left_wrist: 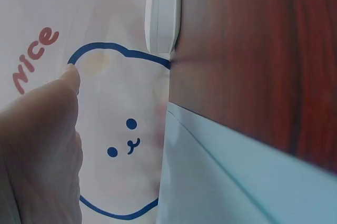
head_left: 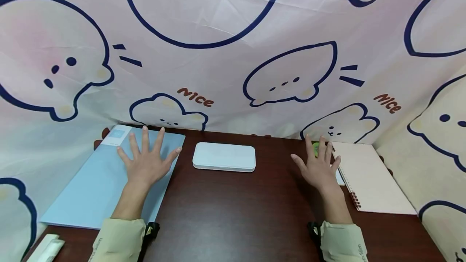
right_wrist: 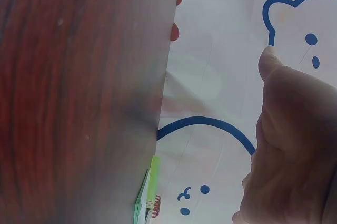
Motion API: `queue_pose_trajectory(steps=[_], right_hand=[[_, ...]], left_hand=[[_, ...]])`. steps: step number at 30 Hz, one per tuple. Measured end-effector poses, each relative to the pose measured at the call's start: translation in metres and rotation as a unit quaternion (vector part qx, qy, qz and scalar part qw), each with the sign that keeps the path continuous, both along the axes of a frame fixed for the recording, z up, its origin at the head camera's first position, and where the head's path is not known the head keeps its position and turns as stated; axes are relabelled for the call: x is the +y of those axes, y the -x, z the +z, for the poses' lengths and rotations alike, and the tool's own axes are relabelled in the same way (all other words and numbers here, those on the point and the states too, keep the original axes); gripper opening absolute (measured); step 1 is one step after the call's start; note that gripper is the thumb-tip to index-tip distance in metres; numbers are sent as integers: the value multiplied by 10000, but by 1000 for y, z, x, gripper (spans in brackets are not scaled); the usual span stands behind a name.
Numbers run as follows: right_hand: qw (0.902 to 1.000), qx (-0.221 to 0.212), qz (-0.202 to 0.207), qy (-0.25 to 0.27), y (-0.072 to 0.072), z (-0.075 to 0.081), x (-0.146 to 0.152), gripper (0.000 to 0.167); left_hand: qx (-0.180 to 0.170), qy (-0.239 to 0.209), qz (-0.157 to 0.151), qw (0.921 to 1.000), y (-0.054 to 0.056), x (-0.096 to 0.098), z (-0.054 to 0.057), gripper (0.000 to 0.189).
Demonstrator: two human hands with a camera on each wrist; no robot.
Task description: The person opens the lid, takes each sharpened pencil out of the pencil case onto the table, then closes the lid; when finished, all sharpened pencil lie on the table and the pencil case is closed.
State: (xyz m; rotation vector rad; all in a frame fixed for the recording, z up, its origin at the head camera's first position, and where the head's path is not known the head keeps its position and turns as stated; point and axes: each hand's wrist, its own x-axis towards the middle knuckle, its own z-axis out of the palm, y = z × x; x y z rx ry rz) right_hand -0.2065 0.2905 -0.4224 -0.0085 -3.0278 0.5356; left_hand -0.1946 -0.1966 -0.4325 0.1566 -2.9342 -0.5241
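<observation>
My left hand (head_left: 147, 165) is held with fingers spread above a light blue folder (head_left: 91, 185), which has a white label at its far corner. In the left wrist view the thumb sticks out over the folder's level, holding nothing. My right hand (head_left: 320, 167), also with fingers spread, is over the right part of the table, close to a spiral notebook (head_left: 375, 177). It partly hides a small green item (head_left: 315, 148) beside the notebook. Between the hands lies a white flat case (head_left: 223, 157) with rounded corners.
The dark brown wooden table (head_left: 233, 213) runs back to a patterned cloth (head_left: 225, 72) hanging behind and at both sides. At the front left corner lies a white and pale green packet (head_left: 46, 249).
</observation>
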Motion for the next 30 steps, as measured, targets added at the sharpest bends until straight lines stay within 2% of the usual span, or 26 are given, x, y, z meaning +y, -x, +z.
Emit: queue_pose_trajectory(steps=[5, 11, 16, 20, 23, 26, 30], right_hand=[[9999, 55, 77, -84, -1, -2, -3, 88], [9992, -17, 356, -154, -1, -5, -22, 88], [9975, -22, 697, -134, 10, 0, -51, 88], [9933, 13, 1155, -48, 19, 2, -79, 88], [9879, -59, 1545, -112, 22, 0, -96, 90], [9807, -190, 1935, -197, 24, -4, -111, 92], [9697, -590, 2367, -114, 30, -8, -127, 93]], left_hand=[[10, -32, -105, 9999, -1, 5, 0, 100], [157, 53, -450, 9989, 2, 15, 2, 109], [60, 133, -815, 9966, 8, 25, 3, 116], [-56, 141, -1081, 9940, 15, 33, 4, 119], [-336, -76, -1427, 9892, 19, 44, 2, 121], [-667, -438, -1798, 9805, 21, 54, -1, 121], [-885, -867, -2065, 9706, 28, 62, -8, 118]])
